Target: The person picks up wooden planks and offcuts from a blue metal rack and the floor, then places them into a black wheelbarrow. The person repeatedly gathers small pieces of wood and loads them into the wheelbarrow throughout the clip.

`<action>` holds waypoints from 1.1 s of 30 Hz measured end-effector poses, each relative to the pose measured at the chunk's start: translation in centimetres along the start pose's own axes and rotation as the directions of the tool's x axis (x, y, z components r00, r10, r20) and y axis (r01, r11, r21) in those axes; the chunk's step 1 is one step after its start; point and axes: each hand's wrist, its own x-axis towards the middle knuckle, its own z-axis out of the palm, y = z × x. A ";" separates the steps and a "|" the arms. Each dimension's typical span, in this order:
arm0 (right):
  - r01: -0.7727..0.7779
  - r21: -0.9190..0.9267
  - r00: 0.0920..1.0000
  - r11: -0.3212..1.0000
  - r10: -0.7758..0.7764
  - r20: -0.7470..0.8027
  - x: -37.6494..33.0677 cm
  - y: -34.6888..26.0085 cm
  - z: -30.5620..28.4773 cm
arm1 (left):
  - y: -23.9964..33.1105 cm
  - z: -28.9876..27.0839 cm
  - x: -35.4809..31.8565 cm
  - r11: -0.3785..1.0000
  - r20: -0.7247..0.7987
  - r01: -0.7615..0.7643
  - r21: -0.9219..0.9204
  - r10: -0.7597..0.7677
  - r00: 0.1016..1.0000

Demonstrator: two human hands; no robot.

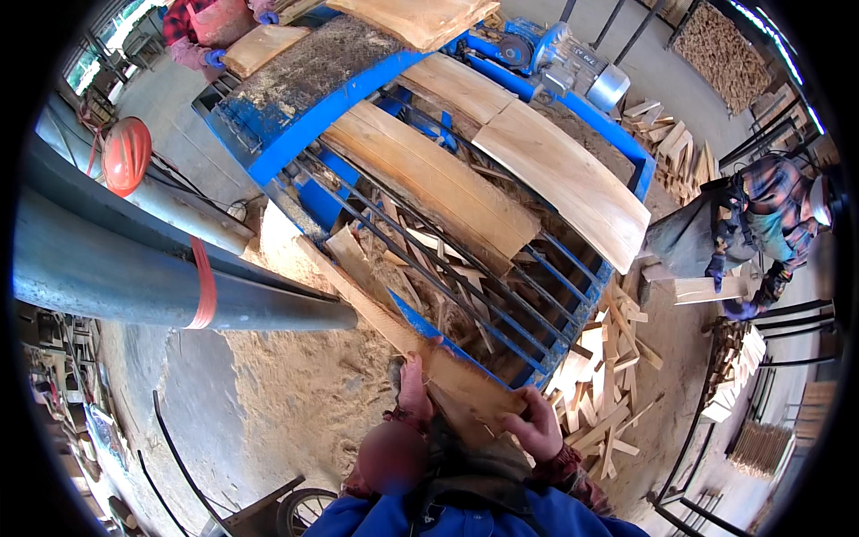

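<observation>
A long rough-edged wooden board point(385, 318) reaches from beside the blue machine frame back toward my body, its near end tilted and broad. My left hand point(413, 391) grips the board's left edge, fingers partly hidden behind it. At the near right corner, my right hand point(537, 424) is closed on the same board, thumb on its face. Just beyond, black and blue bars form an open rack point(528, 313) on the machine. Across it lie a brown plank point(429, 183) and a paler plank point(564, 179).
Offcuts point(604, 394) are heaped right of the rack. A grey post point(179, 268) stands left, near a red hard hat point(126, 156). A motor point(577, 67) sits at the far side. One co-worker point(769, 215) bends at right; another point(201, 31) handles wood far left.
</observation>
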 end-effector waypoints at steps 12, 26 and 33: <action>0.235 -0.274 0.939 0.933 -0.290 -0.182 13.8 0.4 -4.7 | 2.0 -0.3 0.2 0.987 -0.184 0.062 0.152 -0.033 0.982; 0.189 -0.045 0.909 0.981 -0.193 -0.370 23.0 -0.3 -1.1 | 3.6 -1.3 -1.5 0.930 -0.282 0.052 0.365 0.057 0.958; 0.164 -0.007 0.978 0.986 -0.164 -0.127 21.9 -7.5 -1.9 | 4.9 1.4 -2.2 0.946 -0.205 0.073 0.315 -0.008 0.979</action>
